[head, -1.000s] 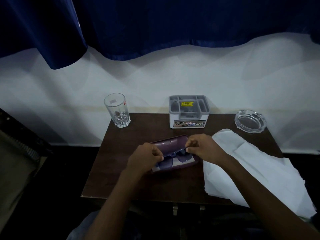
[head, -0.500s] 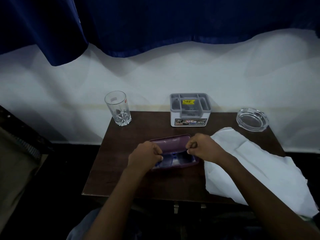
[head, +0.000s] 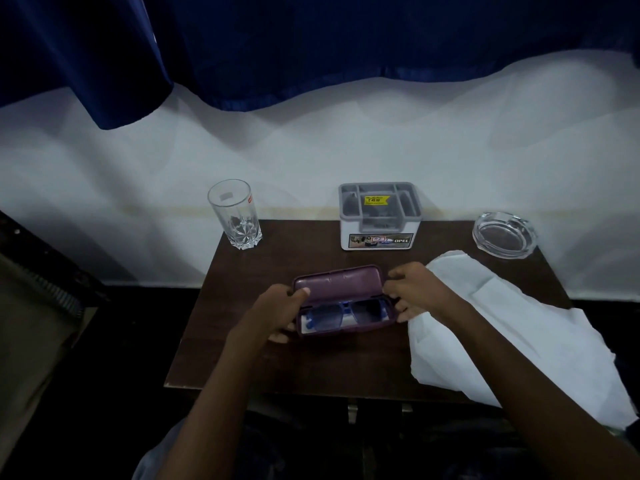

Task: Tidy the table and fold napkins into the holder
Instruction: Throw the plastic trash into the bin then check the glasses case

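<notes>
**Open glasses case held at both ends, mid-table**

On the small dark table (head: 311, 362) there is one drinking glass (head: 234, 214) at the far left corner, one grey and white holder (head: 380, 216) at the middle of the far edge, one glass ashtray (head: 504, 235) at the far right corner, one purple glasses case (head: 341, 299) in the middle, and one large white napkin (head: 498, 334) over the right side, hanging past the right and near edges.

The napkin is unfolded and creased (thin, paper-like). The holder has several compartments and a yellow price sticker inside. The case lid stands open toward the far edge; one pair of blue-framed glasses (head: 346, 313) lies in the tray.

The left hand (head: 277, 313) grips the case's left end, thumb on the lid, fingers curled under. The right hand (head: 415, 292) holds the right end, fingers half curled, its wrist over the napkin's edge.
</notes>
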### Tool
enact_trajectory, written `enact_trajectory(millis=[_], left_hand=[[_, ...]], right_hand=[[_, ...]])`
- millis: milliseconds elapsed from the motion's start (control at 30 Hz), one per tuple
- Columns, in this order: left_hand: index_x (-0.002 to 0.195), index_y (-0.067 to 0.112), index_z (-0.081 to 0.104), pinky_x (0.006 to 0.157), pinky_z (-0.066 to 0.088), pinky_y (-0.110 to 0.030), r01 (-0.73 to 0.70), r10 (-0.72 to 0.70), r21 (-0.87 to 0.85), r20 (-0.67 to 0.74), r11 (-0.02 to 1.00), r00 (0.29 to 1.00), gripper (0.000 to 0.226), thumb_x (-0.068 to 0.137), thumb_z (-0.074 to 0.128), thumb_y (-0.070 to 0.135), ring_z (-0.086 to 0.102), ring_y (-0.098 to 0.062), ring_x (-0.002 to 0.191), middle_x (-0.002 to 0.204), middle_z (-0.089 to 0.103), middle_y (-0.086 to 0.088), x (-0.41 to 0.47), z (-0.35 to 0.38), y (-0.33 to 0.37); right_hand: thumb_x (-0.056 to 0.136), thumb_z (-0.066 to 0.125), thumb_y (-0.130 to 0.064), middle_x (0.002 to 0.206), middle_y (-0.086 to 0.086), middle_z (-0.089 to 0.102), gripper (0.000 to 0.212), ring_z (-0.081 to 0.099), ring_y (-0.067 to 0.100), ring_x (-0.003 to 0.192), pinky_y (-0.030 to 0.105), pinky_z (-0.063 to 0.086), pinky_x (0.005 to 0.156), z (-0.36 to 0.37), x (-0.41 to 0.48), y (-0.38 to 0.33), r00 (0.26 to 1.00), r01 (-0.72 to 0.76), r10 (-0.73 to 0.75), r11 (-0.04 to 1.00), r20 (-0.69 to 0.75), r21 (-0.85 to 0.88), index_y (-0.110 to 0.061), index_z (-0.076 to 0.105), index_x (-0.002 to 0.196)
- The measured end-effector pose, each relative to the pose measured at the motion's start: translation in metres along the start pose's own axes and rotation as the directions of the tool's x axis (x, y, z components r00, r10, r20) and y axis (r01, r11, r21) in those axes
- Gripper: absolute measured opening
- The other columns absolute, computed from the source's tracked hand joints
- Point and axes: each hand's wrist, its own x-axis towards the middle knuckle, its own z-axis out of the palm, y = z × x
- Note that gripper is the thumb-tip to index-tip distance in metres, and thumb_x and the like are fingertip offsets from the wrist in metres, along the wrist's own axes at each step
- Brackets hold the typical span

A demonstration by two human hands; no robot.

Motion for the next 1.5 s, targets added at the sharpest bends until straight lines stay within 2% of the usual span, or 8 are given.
enact_trajectory(millis=[200,433,633,800,967,1133,1400,1500], left_hand=[[0.117,0.018,0.049,0.055,0.049,-0.028,-0.116,0.104,-0.265,-0.062,0.957,0.993,0.034,0.095,0.04,0.043,0.06,-0.018,0.075,0.105,0.058,-0.006,-0.004,0.0,0.007],[0.121,0.023,0.052,0.072,0.055,-0.041,-0.065,0.073,-0.73,-0.021,0.681,0.997,0.036,0.095,0.039,0.045,0.063,-0.025,0.096,0.109,0.065,-0.005,-0.011,-0.007,0.017],[0.099,0.023,0.054,0.07,0.054,-0.038,-0.084,0.046,-0.785,-0.071,0.614,0.996,0.021,0.093,0.048,0.042,0.063,-0.022,0.087,0.093,0.066,-0.001,-0.009,-0.006,0.021],[0.08,0.02,0.054,0.06,0.056,-0.036,-0.146,0.085,-0.794,-0.12,0.59,0.989,0.011,0.089,0.057,0.014,0.06,-0.019,0.08,0.09,0.06,-0.005,-0.01,-0.002,0.02],[0.103,0.013,0.053,0.07,0.055,-0.043,-0.163,0.049,-0.872,-0.158,0.461,0.986,0.024,0.085,0.059,-0.002,0.061,-0.022,0.083,0.097,0.06,-0.011,-0.011,-0.002,0.021],[0.124,-0.002,0.05,0.085,0.047,-0.041,-0.148,0.057,-0.922,-0.137,0.358,0.989,0.038,0.087,0.054,-0.006,0.061,-0.022,0.079,0.087,0.063,-0.013,-0.013,0.002,0.023],[0.122,0.0,0.053,0.074,0.053,-0.032,-0.217,0.072,-0.904,-0.205,0.369,0.976,0.036,0.087,0.054,-0.007,0.061,-0.021,0.077,0.087,0.063,-0.011,-0.014,0.003,0.022],[0.113,0.002,0.055,0.064,0.057,-0.025,-0.234,0.053,-0.897,-0.231,0.375,0.971,0.027,0.086,0.057,-0.005,0.061,-0.02,0.076,0.091,0.063,-0.014,-0.016,0.004,0.024]], right_hand=[[0.091,0.048,-0.012,0.093,0.016,0.06,0.024,0.055,0.028,0.07,0.031,0.053,0.056,-0.003,-0.005,-0.003,0.998,0.06,-0.054,0.978,-0.035,0.202,-0.005,0.06,0.11],[0.091,0.048,-0.022,0.076,0.007,0.064,0.018,0.064,0.019,0.059,0.028,0.054,0.054,-0.012,-0.004,-0.009,0.989,0.131,-0.072,0.839,-0.131,0.528,-0.014,0.063,0.098],[0.091,0.053,-0.034,0.076,0.005,0.068,0.022,0.066,0.018,0.068,0.028,0.052,0.057,-0.013,-0.004,-0.008,0.987,0.145,-0.076,0.798,-0.14,0.585,-0.015,0.064,0.091],[0.085,0.063,-0.015,0.083,0.007,0.066,0.003,0.066,0.02,0.072,0.032,0.055,0.063,-0.013,-0.004,-0.008,0.979,0.194,-0.109,0.767,-0.173,0.612,-0.014,0.062,0.083],[0.081,0.063,0.002,0.087,0.01,0.068,0.012,0.067,0.02,0.078,0.027,0.058,0.063,-0.014,-0.003,-0.009,0.977,0.209,-0.119,0.684,-0.176,0.699,-0.008,0.061,0.086],[0.078,0.063,0.009,0.084,0.013,0.07,0.016,0.068,0.02,0.079,0.023,0.058,0.056,-0.013,0.0,-0.011,0.997,0.075,-0.052,0.557,-0.056,0.827,-0.004,0.062,0.088],[0.077,0.062,0.013,0.078,0.012,0.07,0.016,0.071,0.015,0.059,0.022,0.058,0.055,-0.011,0.002,-0.013,0.994,0.099,-0.026,0.583,-0.104,0.806,-0.002,0.063,0.084],[0.078,0.063,0.011,0.082,0.014,0.068,0.015,0.07,0.019,0.069,0.026,0.059,0.063,-0.009,0.002,-0.013,0.991,0.116,-0.023,0.617,-0.129,0.778,-0.002,0.062,0.085]])
